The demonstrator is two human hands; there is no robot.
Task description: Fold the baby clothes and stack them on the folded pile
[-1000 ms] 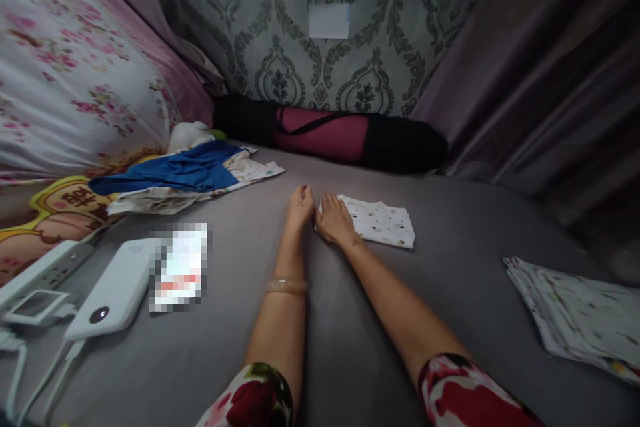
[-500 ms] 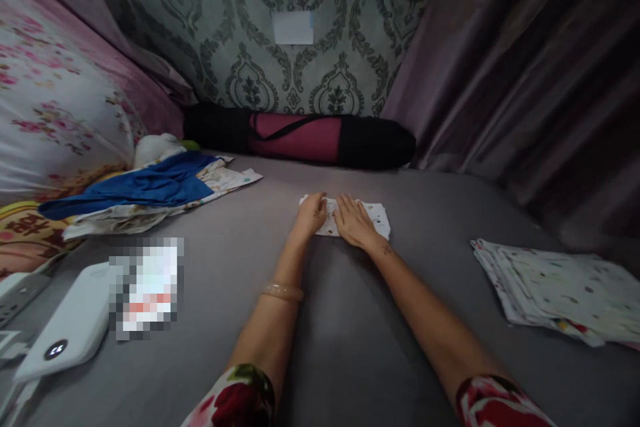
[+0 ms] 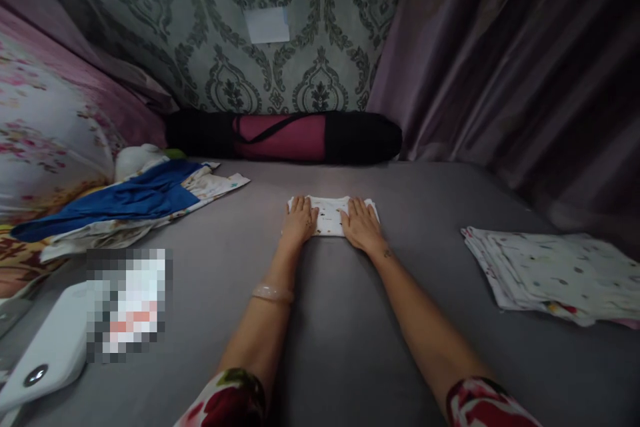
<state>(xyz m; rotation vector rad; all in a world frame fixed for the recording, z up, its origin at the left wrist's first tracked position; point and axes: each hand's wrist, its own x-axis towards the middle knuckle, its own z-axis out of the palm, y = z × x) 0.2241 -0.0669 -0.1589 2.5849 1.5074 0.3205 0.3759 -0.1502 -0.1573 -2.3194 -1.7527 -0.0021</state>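
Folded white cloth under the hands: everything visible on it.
The folded white cloth has a sparse print of small dark and brownish marks. It looks like soft fabric, folded into a flat, roughly rectangular shape, longer from left to right. It lies on the grey sheet. The left hand rests palm down on its left end, the right hand on its right; its middle shows between them. The layer count cannot be told.

Folded cloth (image 3: 330, 219) partly hidden under hands (image 3: 301, 221) (image 3: 361, 224), cloth stack (image 3: 560, 273) cut off at right, pixelated item (image 3: 134, 303) unreadable
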